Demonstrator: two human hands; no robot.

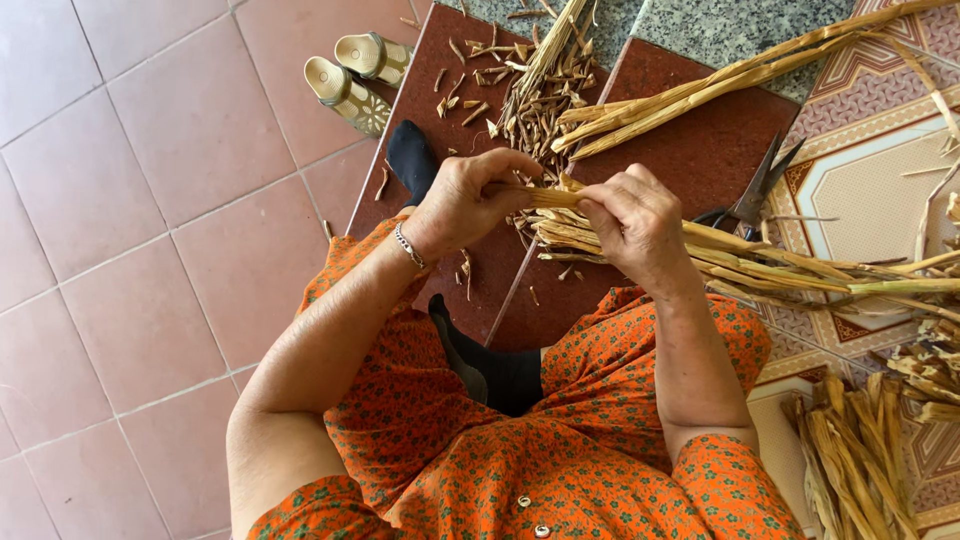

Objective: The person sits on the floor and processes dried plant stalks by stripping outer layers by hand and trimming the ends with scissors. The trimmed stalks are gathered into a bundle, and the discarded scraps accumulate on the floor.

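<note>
My left hand (465, 200) pinches the near end of a pale dried plant strip (540, 196) between thumb and fingers. My right hand (635, 225) grips the same strip and rests on a bundle of long dried stalks (780, 268) that stretches off to the right across my lap. Both hands are close together above a dark red floor tile (690, 150). A silver bracelet circles my left wrist. I wear an orange flowered garment.
Black scissors (752, 198) lie just right of my right hand. A heap of cut scraps (535, 95) and another stalk bundle (700, 90) lie ahead. Two gold sandals (355, 80) sit at upper left. More dried husks (860, 450) are piled at lower right.
</note>
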